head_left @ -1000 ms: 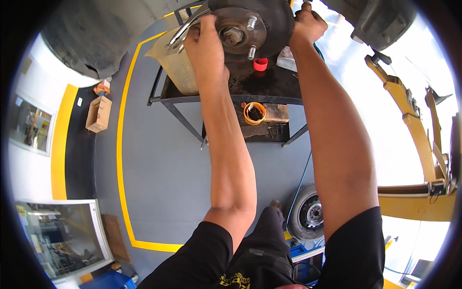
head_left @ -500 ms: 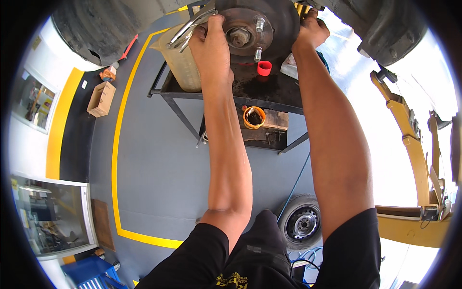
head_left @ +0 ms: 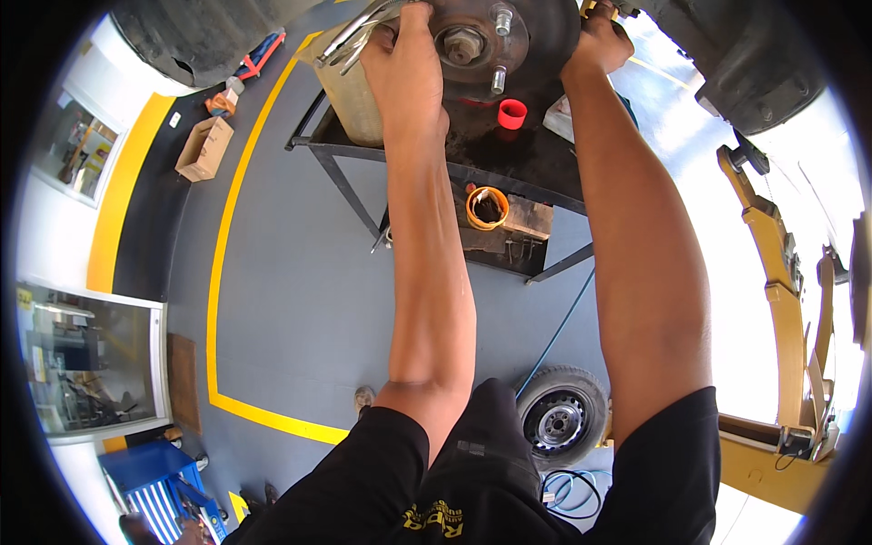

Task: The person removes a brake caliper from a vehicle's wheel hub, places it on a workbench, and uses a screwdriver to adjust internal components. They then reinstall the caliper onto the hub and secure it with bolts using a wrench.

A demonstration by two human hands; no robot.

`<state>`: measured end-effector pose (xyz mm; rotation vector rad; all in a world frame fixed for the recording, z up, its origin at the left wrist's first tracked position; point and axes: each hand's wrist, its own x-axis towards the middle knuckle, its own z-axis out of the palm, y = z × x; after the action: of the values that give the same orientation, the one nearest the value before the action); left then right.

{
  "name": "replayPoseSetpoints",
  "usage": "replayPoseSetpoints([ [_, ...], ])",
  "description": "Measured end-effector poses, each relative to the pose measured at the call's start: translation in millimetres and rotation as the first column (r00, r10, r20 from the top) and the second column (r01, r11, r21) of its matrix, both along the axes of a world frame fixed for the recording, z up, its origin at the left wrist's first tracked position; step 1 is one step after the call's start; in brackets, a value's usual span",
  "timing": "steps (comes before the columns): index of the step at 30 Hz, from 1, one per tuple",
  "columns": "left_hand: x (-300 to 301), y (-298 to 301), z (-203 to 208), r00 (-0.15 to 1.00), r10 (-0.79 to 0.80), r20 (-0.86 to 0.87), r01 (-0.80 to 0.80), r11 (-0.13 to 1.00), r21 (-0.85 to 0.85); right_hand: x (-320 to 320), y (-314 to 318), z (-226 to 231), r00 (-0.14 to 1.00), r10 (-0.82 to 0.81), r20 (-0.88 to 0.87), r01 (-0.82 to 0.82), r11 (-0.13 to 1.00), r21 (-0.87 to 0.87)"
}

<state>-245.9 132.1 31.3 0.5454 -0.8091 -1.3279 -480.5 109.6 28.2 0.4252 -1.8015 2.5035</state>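
A brown brake disc and hub (head_left: 472,47), with bare wheel studs, sits at the top, between my two hands. At its left side, my left hand (head_left: 404,82) is closed around shiny metal pliers (head_left: 350,41) whose curved handles stick out to the left; their jaws are out of sight. My right hand (head_left: 599,45) is at the disc's right edge, fingers curled around something near a yellowish part. What those fingers hold is hidden. Beneath the left hand stands a cloudy plastic jug (head_left: 354,113) on a black metal trolley (head_left: 509,182).
A red cap (head_left: 511,113) is on the trolley's top; an orange tub (head_left: 487,208) and a wooden block (head_left: 529,218) sit lower down. Dark bodywork (head_left: 763,64) hangs at upper right. A wheel (head_left: 559,420) and hoses lie near my legs. A blue cart (head_left: 163,486) and another person's hand appear lower left.
The view has tilted slightly downward, so the disc and hands sit higher in the picture. Both hands keep their places at the disc, the pliers still in the left one.
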Motion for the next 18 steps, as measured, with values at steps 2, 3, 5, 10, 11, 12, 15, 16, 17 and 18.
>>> replayPoseSetpoints([
  [2, -3.7, -2.4, -3.3, 0.999, 0.053, -0.002, -0.053, 0.999, 0.011, -4.7, -6.1, -4.6, 0.999, 0.047, -0.008, -0.047, 0.996, -0.079],
  [3, -4.8, -1.8, -3.7, 0.999, 0.052, 0.005, -0.052, 0.999, -0.013, -8.9, -9.1, -7.9, 0.999, 0.048, -0.007, -0.048, 0.995, -0.092],
  [5, -7.0, 0.3, -4.0, 0.999, 0.047, 0.003, -0.046, 0.999, -0.021, -17.5, -15.0, -11.8, 0.999, 0.043, -0.03, -0.046, 0.994, -0.098],
  [10, -8.0, 8.3, -6.6, 0.996, 0.077, 0.034, -0.068, 0.976, -0.208, -32.0, -18.4, -13.0, 0.999, 0.049, -0.021, -0.048, 0.998, 0.048],
  [11, -8.4, 2.6, -11.2, 0.995, 0.103, -0.015, -0.104, 0.966, -0.237, -9.2, -21.8, -13.9, 0.999, 0.037, 0.039, -0.029, 0.982, -0.185],
  [12, -9.3, 7.8, -12.3, 0.992, 0.124, 0.024, -0.116, 0.97, -0.214, -5.4, -19.0, -15.4, 0.996, 0.065, 0.065, -0.054, 0.986, -0.157],
  [15, -8.5, 24.6, 4.9, 0.981, 0.156, 0.111, -0.134, 0.973, -0.186, -9.8, -19.2, -12.7, 0.98, 0.18, 0.086, -0.153, 0.955, -0.254],
  [16, -5.1, 22.5, 2.8, 0.981, 0.141, 0.131, -0.116, 0.976, -0.182, -9.0, -20.6, -15.0, 0.972, 0.227, 0.059, -0.189, 0.906, -0.378],
  [17, 3.5, 19.5, -0.1, 0.972, 0.111, 0.209, -0.077, 0.983, -0.165, -5.3, -20.0, -16.3, 0.97, 0.239, 0.051, -0.209, 0.918, -0.337],
  [18, 14.4, 16.9, -2.7, 0.955, 0.082, 0.285, -0.044, 0.989, -0.139, 0.7, -20.0, -17.7, 0.966, 0.253, 0.043, -0.23, 0.928, -0.292],
])
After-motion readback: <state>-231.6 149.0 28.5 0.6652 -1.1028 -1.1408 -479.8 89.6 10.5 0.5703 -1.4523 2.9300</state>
